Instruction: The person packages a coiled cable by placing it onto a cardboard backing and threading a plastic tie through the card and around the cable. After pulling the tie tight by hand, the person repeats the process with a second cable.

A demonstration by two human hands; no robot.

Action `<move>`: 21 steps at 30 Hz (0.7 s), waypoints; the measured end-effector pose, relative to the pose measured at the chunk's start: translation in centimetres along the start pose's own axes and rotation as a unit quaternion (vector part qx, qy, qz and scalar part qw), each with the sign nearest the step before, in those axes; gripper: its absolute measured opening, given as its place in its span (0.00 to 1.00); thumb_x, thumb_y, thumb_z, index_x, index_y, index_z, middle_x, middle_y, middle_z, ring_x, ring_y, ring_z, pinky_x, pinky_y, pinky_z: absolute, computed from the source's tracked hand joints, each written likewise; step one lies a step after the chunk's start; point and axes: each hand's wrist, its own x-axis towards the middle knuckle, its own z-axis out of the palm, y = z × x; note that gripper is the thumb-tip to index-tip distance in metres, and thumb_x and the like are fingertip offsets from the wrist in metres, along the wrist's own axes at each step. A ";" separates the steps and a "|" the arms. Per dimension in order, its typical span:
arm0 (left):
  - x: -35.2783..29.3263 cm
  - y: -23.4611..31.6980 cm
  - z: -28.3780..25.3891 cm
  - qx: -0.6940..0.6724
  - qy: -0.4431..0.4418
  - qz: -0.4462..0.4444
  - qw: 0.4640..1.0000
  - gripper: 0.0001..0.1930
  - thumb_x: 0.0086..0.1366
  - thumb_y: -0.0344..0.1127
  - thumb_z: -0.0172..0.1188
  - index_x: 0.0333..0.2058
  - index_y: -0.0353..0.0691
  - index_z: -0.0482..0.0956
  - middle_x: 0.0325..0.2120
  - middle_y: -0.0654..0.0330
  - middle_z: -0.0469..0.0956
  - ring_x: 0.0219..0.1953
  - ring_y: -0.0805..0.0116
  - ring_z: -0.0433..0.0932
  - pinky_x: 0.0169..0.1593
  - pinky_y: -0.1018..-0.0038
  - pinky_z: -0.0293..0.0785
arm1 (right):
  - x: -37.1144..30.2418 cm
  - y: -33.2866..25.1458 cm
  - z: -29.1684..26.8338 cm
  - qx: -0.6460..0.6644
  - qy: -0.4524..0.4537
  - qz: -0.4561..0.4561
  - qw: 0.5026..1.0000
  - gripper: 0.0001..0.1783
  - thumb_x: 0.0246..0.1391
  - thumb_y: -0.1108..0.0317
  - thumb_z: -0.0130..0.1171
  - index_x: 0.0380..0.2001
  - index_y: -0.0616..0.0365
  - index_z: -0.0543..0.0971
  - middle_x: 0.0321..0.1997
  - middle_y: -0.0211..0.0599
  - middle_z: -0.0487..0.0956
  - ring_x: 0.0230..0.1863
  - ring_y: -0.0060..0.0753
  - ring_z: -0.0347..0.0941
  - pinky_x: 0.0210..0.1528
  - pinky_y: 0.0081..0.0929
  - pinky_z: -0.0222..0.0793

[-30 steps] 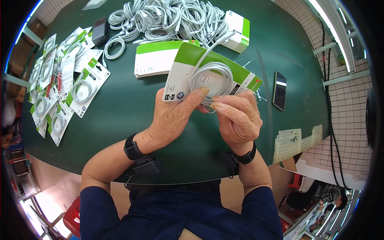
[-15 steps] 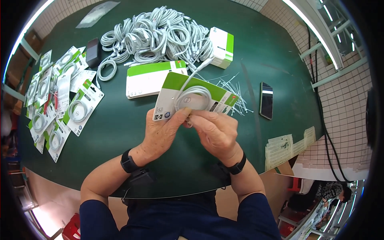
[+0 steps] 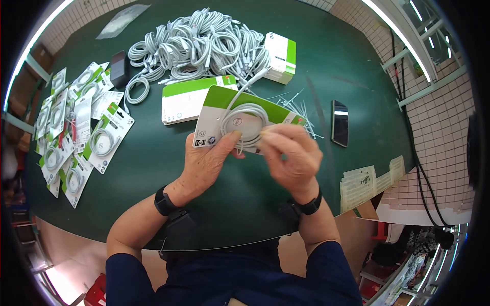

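My left hand (image 3: pixel 206 160) grips the lower left edge of a white and green cardboard card (image 3: pixel 217 97), its thumb pressed against the front. On the card lies a coiled white cable (image 3: pixel 250 108), one plug end sticking up past the card's top edge. A small thin white loop hangs below the coil by the left thumb. My right hand (image 3: pixel 293 162) is at the coil's right side, thumb and fingers pinched together in front of the card. What that pinch holds, if anything, is too small to make out. Loose white cable ties (image 3: pixel 302 113) lie behind the card.
A big heap of coiled white cables (image 3: pixel 199 46) lies at the back. Stacks of blank-looking cards (image 3: pixel 176 107) and a white-green pile (image 3: pixel 278 56) stand before and beside it. Finished-looking carded cables (image 3: pixel 102 143) spread at left. A phone (image 3: pixel 340 124) and taped paper (image 3: pixel 358 188) are at right.
My right hand has moved to the right and slightly up, away from the left thumb. The card has shifted a little left and up with my left hand still on it.
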 end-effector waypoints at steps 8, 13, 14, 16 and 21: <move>-0.1 1.5 1.8 -0.048 -0.039 -0.020 0.998 0.21 0.74 0.31 0.65 0.60 0.29 0.75 0.50 0.51 0.83 0.39 0.67 0.85 0.37 0.69 0.88 | -1.6 7.7 -4.7 0.331 0.089 0.504 0.793 0.13 0.65 0.68 0.69 0.48 0.64 0.83 0.45 0.38 0.86 0.44 0.31 0.84 0.44 0.25 0.81; -0.8 1.4 2.0 -0.049 -0.064 -0.028 0.996 0.22 0.73 0.31 0.65 0.62 0.30 0.73 0.51 0.50 0.83 0.41 0.65 0.85 0.36 0.68 0.88 | -5.5 3.6 -2.8 0.611 0.024 0.458 0.645 0.25 0.65 0.59 0.69 0.58 0.64 0.80 0.54 0.44 0.86 0.54 0.36 0.85 0.53 0.33 0.84; -0.9 1.3 2.1 -0.049 -0.064 -0.029 0.996 0.22 0.73 0.31 0.65 0.62 0.30 0.73 0.51 0.50 0.83 0.41 0.64 0.85 0.36 0.68 0.88 | -6.7 3.6 -2.7 0.639 0.002 0.450 0.623 0.27 0.65 0.58 0.68 0.61 0.63 0.79 0.56 0.45 0.85 0.55 0.36 0.84 0.54 0.34 0.85; -0.8 1.0 2.2 -0.049 -0.060 -0.027 0.997 0.23 0.73 0.31 0.66 0.62 0.30 0.73 0.52 0.49 0.82 0.42 0.63 0.85 0.36 0.68 0.89 | -8.5 4.3 -2.5 0.669 -0.015 0.439 0.600 0.29 0.66 0.57 0.67 0.63 0.63 0.77 0.58 0.47 0.85 0.57 0.37 0.84 0.55 0.36 0.85; -1.1 0.7 2.0 -0.040 -0.069 -0.027 0.996 0.24 0.72 0.31 0.66 0.62 0.30 0.73 0.52 0.49 0.82 0.42 0.63 0.85 0.36 0.68 0.89 | -10.3 5.5 -1.8 0.578 -0.070 0.559 0.590 0.29 0.65 0.58 0.68 0.64 0.62 0.77 0.59 0.45 0.84 0.54 0.34 0.85 0.51 0.31 0.85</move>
